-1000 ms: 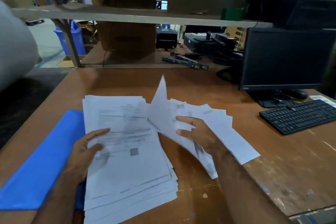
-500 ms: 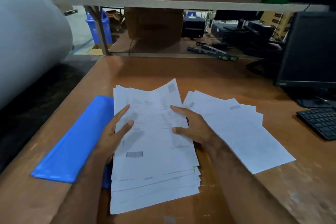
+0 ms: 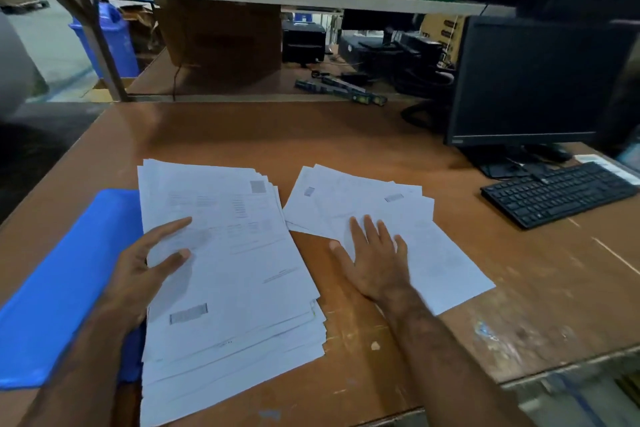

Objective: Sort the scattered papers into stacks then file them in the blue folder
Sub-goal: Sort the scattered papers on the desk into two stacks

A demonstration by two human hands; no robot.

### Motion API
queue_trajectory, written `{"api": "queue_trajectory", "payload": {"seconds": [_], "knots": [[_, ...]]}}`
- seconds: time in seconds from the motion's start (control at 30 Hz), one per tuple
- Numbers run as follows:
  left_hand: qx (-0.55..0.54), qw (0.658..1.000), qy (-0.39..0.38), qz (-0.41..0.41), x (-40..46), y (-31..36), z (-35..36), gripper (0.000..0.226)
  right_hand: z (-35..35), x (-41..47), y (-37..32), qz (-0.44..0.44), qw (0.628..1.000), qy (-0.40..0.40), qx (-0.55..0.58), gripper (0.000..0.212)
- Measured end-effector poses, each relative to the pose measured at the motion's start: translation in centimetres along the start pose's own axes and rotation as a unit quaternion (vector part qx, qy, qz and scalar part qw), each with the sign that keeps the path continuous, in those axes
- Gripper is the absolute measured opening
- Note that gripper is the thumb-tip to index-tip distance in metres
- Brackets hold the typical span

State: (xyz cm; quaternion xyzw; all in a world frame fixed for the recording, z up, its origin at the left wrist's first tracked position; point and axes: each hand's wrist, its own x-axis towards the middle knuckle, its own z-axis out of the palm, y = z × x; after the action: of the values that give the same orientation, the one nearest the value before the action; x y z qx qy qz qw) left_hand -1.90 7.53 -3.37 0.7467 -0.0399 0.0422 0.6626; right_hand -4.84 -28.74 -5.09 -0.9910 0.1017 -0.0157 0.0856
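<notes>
Sorting stage, nothing filed yet. Left hand (image 3: 145, 263) rests on the near-left part of the big stack (image 3: 225, 253), fingers spread and loosely bent, pinning it, not gripping. Right hand (image 3: 375, 256) lies flat, fingers straight, palm down on the small pile (image 3: 363, 215) just right of the big stack; that pile is fanned out, sheets skewed. Blue folder (image 3: 65, 274) lies on the worktop (image 3: 311, 135) under and left of the left hand, the big stack's left edge overlapping it.

My read on doing this step well: keep the left hand pressing so the big stack doesn't slide, use the flat right hand to drag the fanned sheets together, then square both edges before lifting. Lower sheets of the big stack stick out at the near end, so tap those flush too. Pull the stack off the folder before opening it, else sheets will spill
</notes>
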Motion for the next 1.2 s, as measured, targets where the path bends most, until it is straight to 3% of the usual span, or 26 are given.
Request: {"api": "queue_trajectory", "payload": {"seconds": [0.17, 0.27, 0.37, 0.47, 0.53, 0.7, 0.77, 0.83, 0.93, 1.1, 1.2], "knots": [[0.022, 0.999, 0.003, -0.026, -0.6, 0.9, 0.4, 0.055, -0.4, -2.0, -4.1, -0.011, 0.999, -0.016, 0.032, 0.066], [0.038, 0.999, 0.007, -0.018, -0.9, 1.1, 0.6, 0.057, -1.8, -1.4, -4.2, -0.021, 0.996, 0.020, 0.081, 0.060], [0.031, 0.999, 0.006, -0.025, -0.9, 1.1, 0.6, 0.056, -3.2, -0.7, -1.8, 0.060, 0.994, 0.061, 0.075, 0.069], [0.021, 0.999, 0.003, -0.024, -0.7, 1.1, 0.4, 0.055, -4.0, -1.0, 1.4, 0.115, 0.993, -0.024, 0.015, 0.089], [0.007, 1.000, 0.000, -0.031, -0.6, 0.9, 0.3, 0.054, -4.3, -1.0, 2.6, 0.118, 0.992, -0.035, -0.009, 0.097], [0.005, 0.999, -0.003, -0.039, -0.4, 0.7, 0.1, 0.053, -4.8, 1.3, 3.1, 0.158, 0.986, -0.051, -0.016, 0.096], [0.000, 0.999, 0.003, -0.038, -0.6, 0.8, 0.2, 0.053, -4.7, 2.5, 2.9, 0.144, 0.987, -0.033, -0.065, 0.077], [-0.004, 0.999, 0.006, -0.039, -0.7, 0.7, 0.3, 0.053, -4.4, 3.4, 2.7, 0.068, 0.995, -0.028, -0.060, 0.057], [-0.012, 0.999, 0.004, -0.040, -0.6, 0.7, 0.3, 0.051, -3.9, 3.4, 2.4, -0.027, 0.994, -0.093, -0.046, 0.055], [-0.019, 0.999, 0.003, -0.036, -0.4, 0.6, 0.2, 0.050, -4.9, 3.8, 1.8, 0.104, 0.989, -0.065, -0.078, 0.075], [-0.027, 0.999, 0.004, -0.030, -0.4, 0.4, 0.2, 0.050, -5.3, 4.0, 1.3, 0.115, 0.987, -0.054, -0.096, 0.078]]}}
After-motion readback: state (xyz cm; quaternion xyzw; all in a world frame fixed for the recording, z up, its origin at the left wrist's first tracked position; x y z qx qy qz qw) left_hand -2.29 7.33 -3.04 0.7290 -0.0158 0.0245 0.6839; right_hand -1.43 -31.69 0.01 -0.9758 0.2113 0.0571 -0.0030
